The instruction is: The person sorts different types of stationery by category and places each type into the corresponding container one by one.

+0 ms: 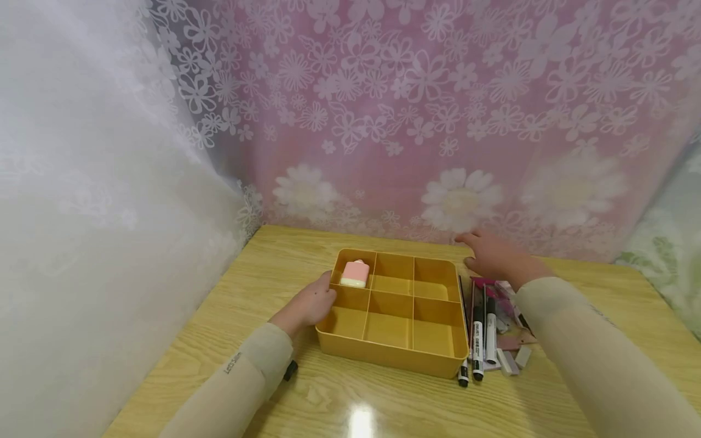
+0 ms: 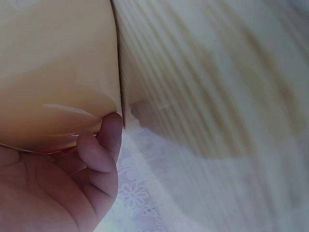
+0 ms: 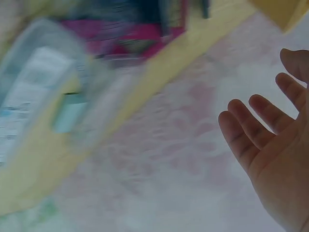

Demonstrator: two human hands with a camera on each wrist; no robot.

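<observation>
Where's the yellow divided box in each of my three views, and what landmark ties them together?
Head: yellow divided box in the lower middle, slightly right, with the left hand at its left side.
Left wrist: box fills the upper left, above the left hand.
Right wrist: only a blurred corner of the box, top right.
Shared landmark: flower-patterned backdrop.

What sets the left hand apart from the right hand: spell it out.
Contact: the left hand grips the box, while the right hand holds nothing.
Fingers: the left hand's are curled against the box; the right hand's are apart and loosely extended.
Place: the left hand is at the box's left side, the right hand near its far right corner.
Shared: both emerge from cream sleeves.
</observation>
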